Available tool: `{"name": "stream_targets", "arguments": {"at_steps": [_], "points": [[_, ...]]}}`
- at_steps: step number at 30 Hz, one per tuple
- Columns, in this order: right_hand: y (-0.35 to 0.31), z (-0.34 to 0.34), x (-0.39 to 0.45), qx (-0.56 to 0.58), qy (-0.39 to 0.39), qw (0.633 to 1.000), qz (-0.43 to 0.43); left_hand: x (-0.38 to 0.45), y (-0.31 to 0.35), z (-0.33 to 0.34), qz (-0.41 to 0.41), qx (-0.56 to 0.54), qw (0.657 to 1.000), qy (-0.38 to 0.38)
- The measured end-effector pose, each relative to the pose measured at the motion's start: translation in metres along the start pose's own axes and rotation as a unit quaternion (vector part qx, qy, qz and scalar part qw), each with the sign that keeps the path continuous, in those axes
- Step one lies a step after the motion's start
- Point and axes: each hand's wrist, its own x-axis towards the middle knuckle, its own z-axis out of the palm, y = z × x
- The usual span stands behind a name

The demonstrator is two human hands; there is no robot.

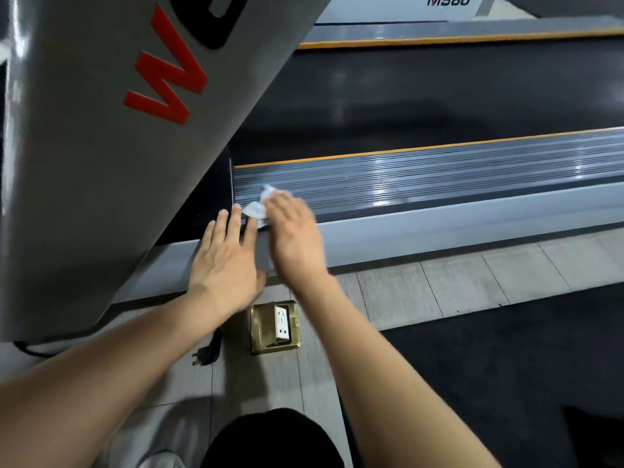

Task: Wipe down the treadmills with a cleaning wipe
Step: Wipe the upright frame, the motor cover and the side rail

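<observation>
The right hand (293, 231) presses the soft, light wipe (258, 207) on the treadmill rail (439, 184), fingers hidden; left hand (226, 261) is flat.

A crumpled white cleaning wipe (259, 206) lies on the ribbed grey side rail (439, 173) of the treadmill (439, 96), at its near-left end beside the black belt.

A pale grey tiled floor (439, 292) is seen, with a brass floor socket box (275, 327) set into it beside a loose black plug (206, 354).
</observation>
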Motion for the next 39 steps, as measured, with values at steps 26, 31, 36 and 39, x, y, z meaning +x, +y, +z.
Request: {"name": "stream_targets", "arguments": {"at_steps": [26,31,36,39], "points": [[0.091,-0.051,0.007,0.005,-0.008,0.999,-0.035,0.026,0.056,-0.019,0.059,-0.023,0.997,0.046],[0.201,-0.126,0.004,-0.122,0.03,0.977,0.172,0.041,0.075,-0.014,0.147,-0.048,0.984,0.085],[0.239,-0.145,0.01,-0.164,0.046,0.945,0.279,0.083,0.106,-0.004,0.162,-0.052,0.98,0.099],[0.201,-0.115,0.021,-0.152,0.05,0.956,0.246,0.098,0.104,0.011,0.133,-0.026,0.982,0.131]]}}
